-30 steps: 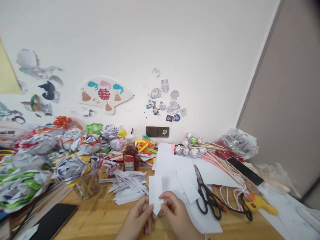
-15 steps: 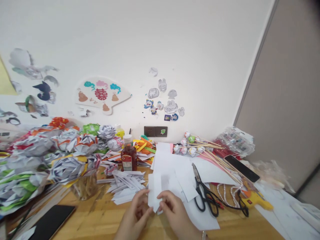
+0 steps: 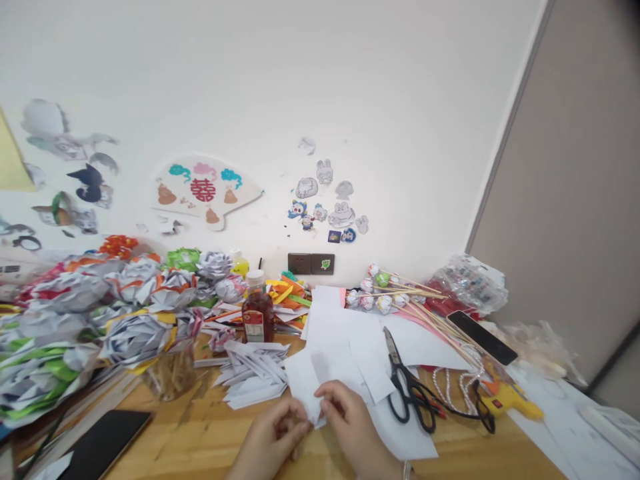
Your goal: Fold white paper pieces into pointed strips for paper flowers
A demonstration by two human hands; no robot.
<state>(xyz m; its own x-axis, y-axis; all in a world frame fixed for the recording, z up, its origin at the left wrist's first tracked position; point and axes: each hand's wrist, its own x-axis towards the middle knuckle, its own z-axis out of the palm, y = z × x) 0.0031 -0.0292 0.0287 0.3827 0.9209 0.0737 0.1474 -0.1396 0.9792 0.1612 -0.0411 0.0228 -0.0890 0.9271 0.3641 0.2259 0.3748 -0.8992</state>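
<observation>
A small sheet of white paper [image 3: 301,377] slants up between my hands above the front of the table. My right hand [image 3: 347,417] pinches its lower right edge between thumb and fingers. My left hand [image 3: 279,430] is at the lower left corner, fingers curled together and touching the paper; its fingertips are partly hidden. Just behind lies a pile of folded white paper strips [image 3: 255,373]. Black-handled scissors [image 3: 407,390] rest on larger white sheets [image 3: 400,427] to the right of my right hand.
A bottle of red-brown liquid [image 3: 258,313] stands behind the strips. Paper flowers [image 3: 137,337] crowd the left, near a black phone [image 3: 107,443]. On the right are a yellow glue gun [image 3: 515,402], sticks with paper buds [image 3: 415,292], a bead string and another phone [image 3: 483,337].
My left hand has slid down the paper's left edge to its lower corner. The sheet has tilted to the left. My right hand has hardly moved.
</observation>
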